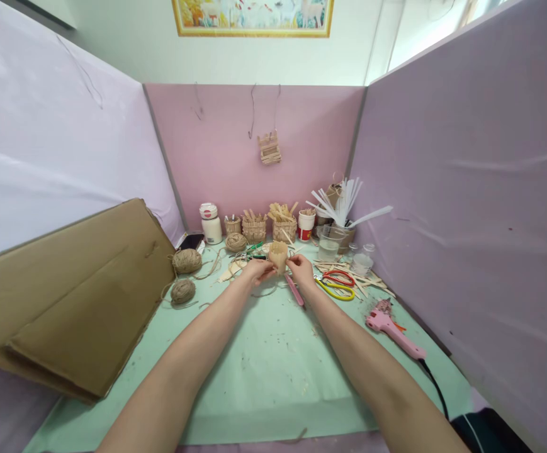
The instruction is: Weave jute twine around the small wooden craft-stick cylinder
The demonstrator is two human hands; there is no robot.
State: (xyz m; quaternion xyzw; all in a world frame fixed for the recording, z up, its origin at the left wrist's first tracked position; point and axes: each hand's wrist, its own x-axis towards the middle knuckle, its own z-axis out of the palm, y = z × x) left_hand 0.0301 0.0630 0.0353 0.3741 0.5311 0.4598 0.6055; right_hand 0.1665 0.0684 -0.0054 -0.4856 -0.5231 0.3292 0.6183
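1. The left hand (259,270) grips the small wooden stick cup (277,256) from its left side, fingers closed on it.
2. The right hand (300,269) pinches the cup's right edge, so the cup sits between both hands, above the green table (264,371).
3. A pink stick (294,290) lies just below the right hand.
4. Red and yellow scissors (338,284) rest just right of that hand; the pink glue gun (393,331) lies farther right and nearer.
5. Two twine balls (186,274) sit well left of the left hand.

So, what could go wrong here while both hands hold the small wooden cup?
1. The pink glue gun lies close to the right forearm; if hot, it might burn.
2. Both hands, left hand and right hand, pinch the small wooden cup; squeezing could break it.
3. The scissors lie open nearby and might be bumped.
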